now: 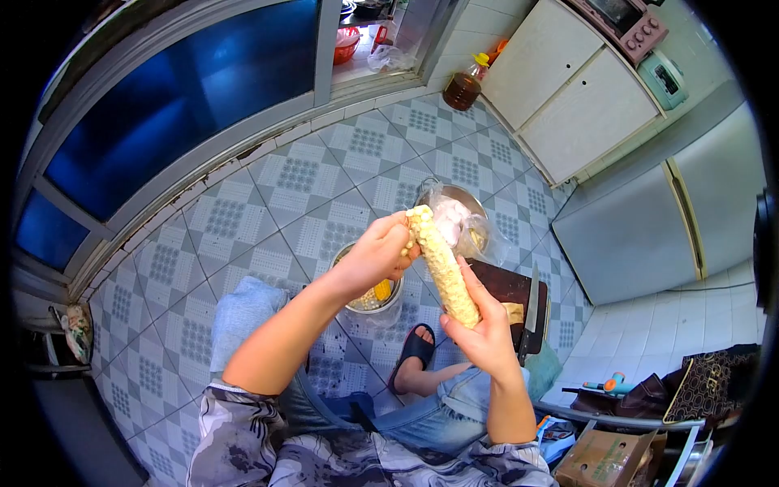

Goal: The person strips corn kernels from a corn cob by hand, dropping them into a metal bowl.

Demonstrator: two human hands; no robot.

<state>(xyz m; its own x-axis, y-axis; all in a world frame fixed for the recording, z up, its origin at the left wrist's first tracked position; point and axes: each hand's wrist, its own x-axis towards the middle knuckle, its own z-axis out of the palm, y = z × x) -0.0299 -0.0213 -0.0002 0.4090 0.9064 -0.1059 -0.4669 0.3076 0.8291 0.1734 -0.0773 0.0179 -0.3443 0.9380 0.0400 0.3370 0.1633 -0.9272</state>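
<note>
A pale yellow corn cob (442, 272), largely stripped of kernels, is held aslant in front of me. My right hand (484, 329) grips its lower end, thumb laid along the side. At the upper end, my left hand (380, 256) is closed with curled fingers against the last kernels there. Below my left hand stands a round container (396, 301) with loose kernels and a yellow corn piece (382, 290) in it, partly hidden by my forearm. Beyond the cob is a metal basin (469, 195) holding a clear plastic bag (451, 217) with something pale inside.
A dark cutting board (493, 284) lies at the right, with a knife (531, 312) along its edge. Farther back are an oil jug (462, 91), a white cabinet (560, 89) and a fridge (625, 223). A cardboard box (604, 458) sits on a rack at lower right.
</note>
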